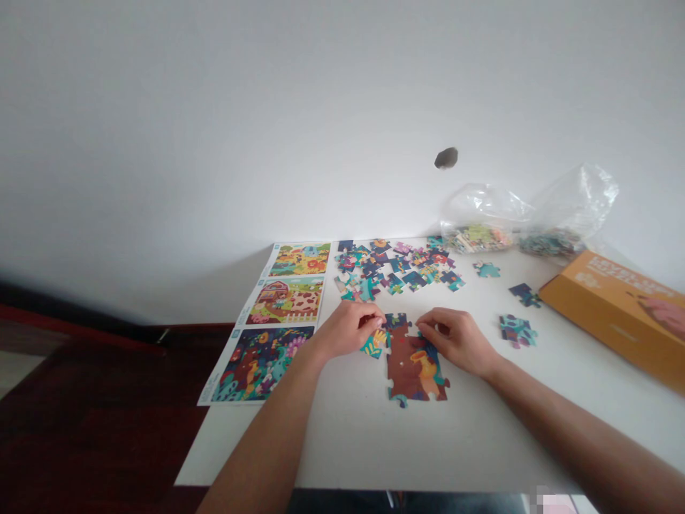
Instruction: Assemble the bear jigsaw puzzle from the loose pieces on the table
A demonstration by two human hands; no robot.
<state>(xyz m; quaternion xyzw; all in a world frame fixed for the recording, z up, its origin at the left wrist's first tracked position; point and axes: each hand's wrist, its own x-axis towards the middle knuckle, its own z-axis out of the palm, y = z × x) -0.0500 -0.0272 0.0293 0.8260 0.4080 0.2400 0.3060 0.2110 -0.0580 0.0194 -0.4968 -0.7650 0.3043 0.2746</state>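
A partly joined jigsaw section [407, 368], brown with a yellow-orange jar shape, lies flat on the white table. At its upper left, the thumb and fingers of my left hand [350, 330] are pinched together. A teal puzzle piece with yellow leaves [374, 345] shows under these fingers, close to the section's left edge. My right hand [457, 337] rests at the section's upper right edge, fingers curled in and closed; what lies between their tips is hidden. Dark blue puzzle pieces [397, 321] form the section's top, between both hands.
Loose puzzle pieces [401, 265] are spread along the wall. A picture sheet [242, 330] lies left, overhanging the table edge. Several separate pieces [518, 330] lie right, beside an orange puzzle box [604, 314]. Clear plastic bags [481, 207] with pieces stand behind. The wall has a hole [446, 158].
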